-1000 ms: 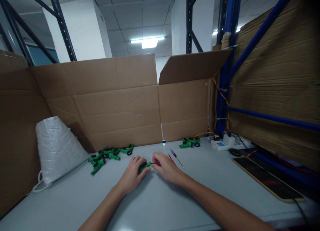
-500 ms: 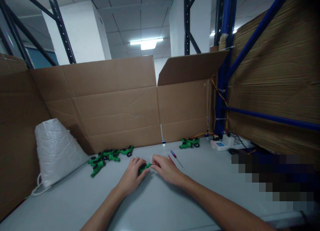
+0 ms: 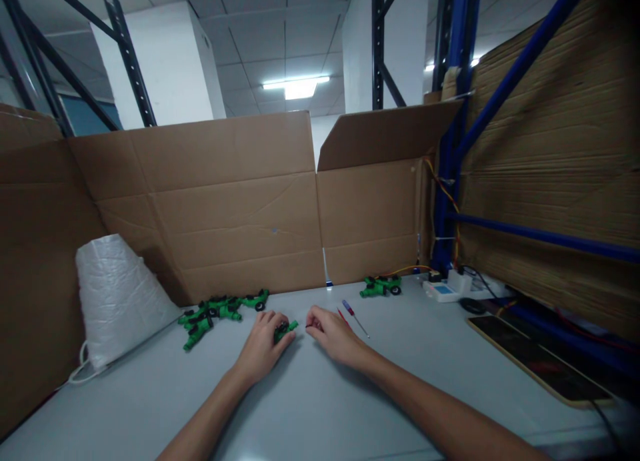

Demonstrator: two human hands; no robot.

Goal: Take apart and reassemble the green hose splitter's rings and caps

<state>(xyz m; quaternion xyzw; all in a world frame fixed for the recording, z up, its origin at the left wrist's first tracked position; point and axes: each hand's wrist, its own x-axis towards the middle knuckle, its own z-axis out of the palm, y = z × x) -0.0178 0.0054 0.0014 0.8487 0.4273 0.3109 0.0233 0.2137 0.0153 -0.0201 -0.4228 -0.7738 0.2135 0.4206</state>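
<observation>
My left hand (image 3: 265, 344) is closed around a small green toy vehicle (image 3: 286, 330), partly hidden by the fingers. Just right of it, my right hand (image 3: 327, 331) is pinched, with a tiny dark tip showing at the fingers, too small to name. A gap separates the two hands. Beyond my right hand a screwdriver with a purple handle (image 3: 349, 308) lies beside a thin red tool (image 3: 343, 317). Several green toy vehicles with black parts (image 3: 220, 308) are bunched left of my left hand. Another green toy vehicle (image 3: 380, 286) sits at the back right.
A white wrapped bag (image 3: 123, 304) leans at the left. Cardboard walls (image 3: 240, 214) border the grey table (image 3: 300, 408) on three sides. On the right are a power strip (image 3: 450, 288), a dark flat device that looks like a phone or tablet (image 3: 540, 361), cables and a blue rack post (image 3: 443, 248).
My right hand has drawn slightly away from the toy vehicle, opening a gap between them. My left hand keeps its hold. The view has shifted slightly.
</observation>
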